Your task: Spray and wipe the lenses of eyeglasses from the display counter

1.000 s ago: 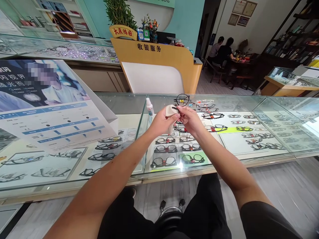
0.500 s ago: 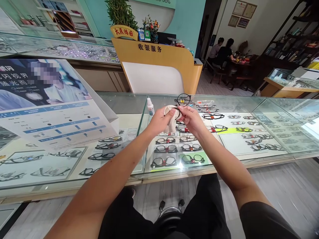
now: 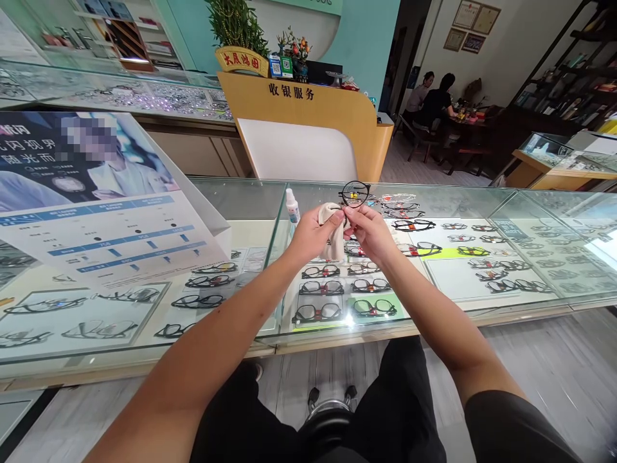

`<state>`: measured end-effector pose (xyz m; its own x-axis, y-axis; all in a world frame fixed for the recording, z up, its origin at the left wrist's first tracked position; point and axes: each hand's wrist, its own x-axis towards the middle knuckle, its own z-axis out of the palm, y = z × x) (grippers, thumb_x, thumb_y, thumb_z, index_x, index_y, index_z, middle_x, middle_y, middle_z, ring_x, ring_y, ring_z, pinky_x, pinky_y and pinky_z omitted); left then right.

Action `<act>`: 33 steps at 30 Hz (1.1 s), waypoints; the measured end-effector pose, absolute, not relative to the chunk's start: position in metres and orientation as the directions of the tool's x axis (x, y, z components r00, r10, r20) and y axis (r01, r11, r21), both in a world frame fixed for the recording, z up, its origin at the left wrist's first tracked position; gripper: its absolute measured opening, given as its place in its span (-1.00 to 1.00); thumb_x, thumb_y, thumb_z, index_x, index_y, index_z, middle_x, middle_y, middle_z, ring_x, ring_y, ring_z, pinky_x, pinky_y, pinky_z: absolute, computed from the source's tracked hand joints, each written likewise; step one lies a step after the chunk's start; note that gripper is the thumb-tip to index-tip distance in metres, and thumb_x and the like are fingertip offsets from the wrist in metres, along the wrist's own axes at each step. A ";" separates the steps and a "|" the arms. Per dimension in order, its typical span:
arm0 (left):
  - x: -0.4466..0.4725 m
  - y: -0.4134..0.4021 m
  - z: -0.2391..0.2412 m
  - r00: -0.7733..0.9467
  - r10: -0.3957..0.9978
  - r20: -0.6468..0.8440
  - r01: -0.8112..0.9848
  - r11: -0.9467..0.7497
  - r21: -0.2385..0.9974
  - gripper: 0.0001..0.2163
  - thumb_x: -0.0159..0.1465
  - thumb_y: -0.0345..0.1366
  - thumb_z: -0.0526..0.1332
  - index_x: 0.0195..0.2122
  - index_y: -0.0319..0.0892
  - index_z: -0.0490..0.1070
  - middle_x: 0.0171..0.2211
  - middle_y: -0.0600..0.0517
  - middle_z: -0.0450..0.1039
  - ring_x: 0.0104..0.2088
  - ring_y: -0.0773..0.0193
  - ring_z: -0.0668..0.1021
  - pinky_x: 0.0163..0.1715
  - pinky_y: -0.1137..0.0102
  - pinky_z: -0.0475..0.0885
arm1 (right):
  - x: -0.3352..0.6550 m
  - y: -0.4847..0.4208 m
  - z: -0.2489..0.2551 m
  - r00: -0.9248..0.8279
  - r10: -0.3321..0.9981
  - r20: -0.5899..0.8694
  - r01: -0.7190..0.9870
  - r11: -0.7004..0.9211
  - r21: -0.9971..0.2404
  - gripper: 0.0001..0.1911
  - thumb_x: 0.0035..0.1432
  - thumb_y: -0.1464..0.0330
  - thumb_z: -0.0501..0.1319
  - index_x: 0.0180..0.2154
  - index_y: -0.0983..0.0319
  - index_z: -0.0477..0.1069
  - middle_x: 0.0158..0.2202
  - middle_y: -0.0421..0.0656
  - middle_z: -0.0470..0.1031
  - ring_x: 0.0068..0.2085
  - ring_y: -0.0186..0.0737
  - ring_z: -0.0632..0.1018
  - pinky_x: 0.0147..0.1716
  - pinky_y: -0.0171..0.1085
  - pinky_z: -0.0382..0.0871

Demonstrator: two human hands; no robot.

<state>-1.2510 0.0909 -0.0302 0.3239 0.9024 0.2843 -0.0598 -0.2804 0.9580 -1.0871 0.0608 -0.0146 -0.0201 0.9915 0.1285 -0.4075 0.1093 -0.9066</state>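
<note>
Eyeglasses (image 3: 355,195), round and black, held up over the glass display counter (image 3: 241,196), one rim sticking up clear, the other side mostly hidden by beige cloth (image 3: 336,245). Looks like a wipe: best with light thumb pressure, support close to the lens being rubbed, no twist through the bridge. Left hand (image 3: 311,234) pinches cloth against the frame, thumb on top; right hand (image 3: 371,233) closed in a fingertip pinch on the frame, exact contact point hidden
</note>
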 end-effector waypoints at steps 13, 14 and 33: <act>-1.259 0.116 -0.038 0.085 0.979 0.187 -0.098 -0.178 0.979 -0.45 0.35 0.30 0.44 -0.09 -0.15 0.60 -0.24 -0.01 0.66 -0.17 0.15 0.65 -0.11 0.34 0.52 | -1.066 0.070 -0.007 0.254 0.944 0.211 -0.337 0.291 -0.895 -0.56 -0.13 0.08 0.70 -0.34 0.10 0.59 -0.25 -0.24 0.63 -0.29 -0.31 0.43 -0.28 -0.26 0.34; -1.262 0.121 -0.037 0.065 0.985 0.161 -0.112 -0.153 0.982 -0.48 0.36 0.27 0.45 -0.11 -0.15 0.59 -0.26 -0.01 0.65 -0.20 0.17 0.65 -0.14 0.35 0.52 | -1.065 0.070 -0.006 0.279 0.929 0.244 -0.322 0.329 -0.887 -0.57 -0.13 0.09 0.70 -0.31 0.09 0.61 -0.23 -0.23 0.65 -0.25 -0.27 0.47 -0.24 -0.25 0.38; -1.331 0.137 -0.004 0.650 0.735 -0.195 -0.030 0.281 0.959 -0.57 0.26 0.08 0.63 -0.24 -0.23 0.68 -0.41 -0.03 0.63 -0.43 0.22 0.65 -0.41 0.38 0.58 | -1.080 0.045 -0.032 -0.464 0.374 0.803 0.718 0.690 0.093 -0.77 0.60 0.36 0.26 -0.04 0.02 0.73 -0.32 -0.18 0.61 -0.19 -0.11 0.40 -0.13 -0.03 0.07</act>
<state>-1.3306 0.1370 -0.0039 0.6498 0.7346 -0.1952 -0.0299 0.2813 0.9592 -1.0802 0.0449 -0.0321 -0.4635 0.3736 0.8035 0.7179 0.6898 0.0935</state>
